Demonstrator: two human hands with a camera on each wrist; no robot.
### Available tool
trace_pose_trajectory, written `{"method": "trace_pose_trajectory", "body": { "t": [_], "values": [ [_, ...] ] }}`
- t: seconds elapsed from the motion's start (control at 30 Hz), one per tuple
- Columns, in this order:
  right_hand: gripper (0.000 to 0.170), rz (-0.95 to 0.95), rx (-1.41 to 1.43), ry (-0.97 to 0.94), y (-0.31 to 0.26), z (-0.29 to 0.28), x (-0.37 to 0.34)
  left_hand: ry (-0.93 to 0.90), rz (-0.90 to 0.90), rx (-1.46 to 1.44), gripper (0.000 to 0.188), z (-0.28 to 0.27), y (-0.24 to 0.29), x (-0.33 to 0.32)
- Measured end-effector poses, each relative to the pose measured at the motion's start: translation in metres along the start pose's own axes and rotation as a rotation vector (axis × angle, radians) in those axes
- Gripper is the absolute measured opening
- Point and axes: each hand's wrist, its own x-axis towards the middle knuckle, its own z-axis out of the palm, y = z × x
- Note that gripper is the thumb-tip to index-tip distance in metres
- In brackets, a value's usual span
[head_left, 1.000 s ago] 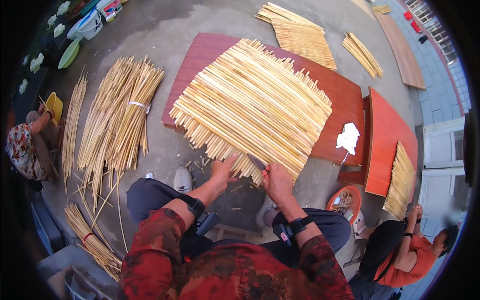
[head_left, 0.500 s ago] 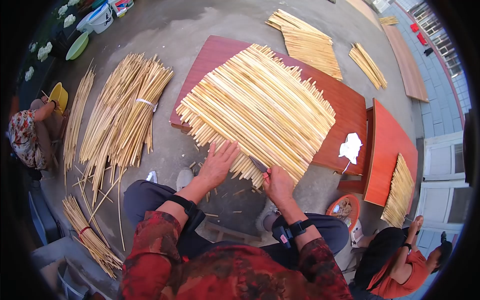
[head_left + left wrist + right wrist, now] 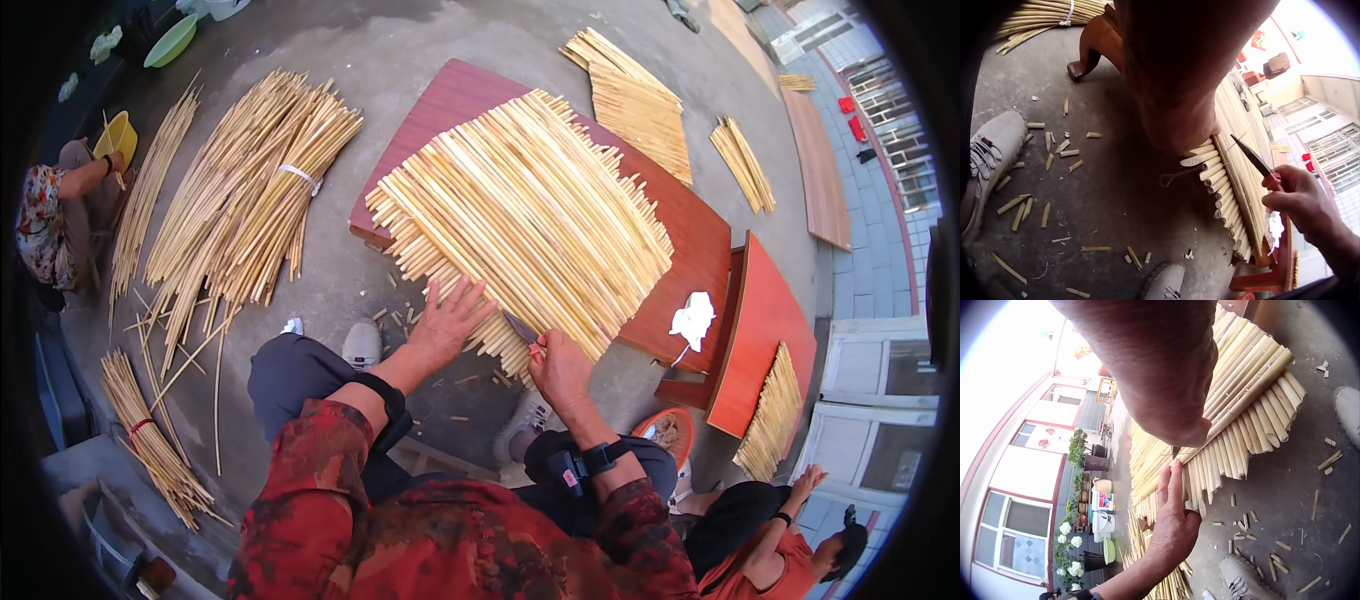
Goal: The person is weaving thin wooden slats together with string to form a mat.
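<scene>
A mat of pale reed stalks (image 3: 530, 220) lies on a dark red table (image 3: 440, 95), its uneven near edge jutting past the tabletop. My left hand (image 3: 449, 325) rests on that near edge with fingers extended over the stalk ends. My right hand (image 3: 562, 372) grips the red handles of a pair of scissors (image 3: 1251, 154), whose dark, pointed blades lie close over the mat. In the right wrist view, the left fingers (image 3: 1172, 484) are right by the blade tip. Thread crosses the stalks near the tip in the left wrist view.
Cut reed pieces (image 3: 1069, 152) litter the floor around my shoes. Large reed bundles (image 3: 250, 190) lie at left, and a second red table (image 3: 765, 340) stands at right. An orange basket (image 3: 672, 433) sits below it. Two people sit at the far left and lower right.
My left hand has risen from below the mat's near edge and now lies on it with fingers extended. The right hand keeps the scissors near the same spot. The head view has turned slightly.
</scene>
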Motion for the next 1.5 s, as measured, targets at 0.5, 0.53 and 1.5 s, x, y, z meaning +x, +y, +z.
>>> {"method": "trace_pose_trajectory", "body": {
  "t": [0.5, 0.53, 1.5],
  "values": [
    [0.027, 0.147, 0.182, 0.208, -0.028, -0.129, 0.016, -0.042, -0.209, -0.297, 0.065, -0.014, 0.008, 0.012],
    [0.028, 0.198, 0.184, 0.174, -0.024, -0.132, 0.015, -0.032, -0.195, -0.291, 0.065, -0.016, 0.007, 0.019],
    [0.040, 0.883, 0.192, -0.270, 0.234, 0.181, -0.267, -0.150, -1.083, -1.216, 0.030, -0.032, -0.009, -0.017]
  ]
}}
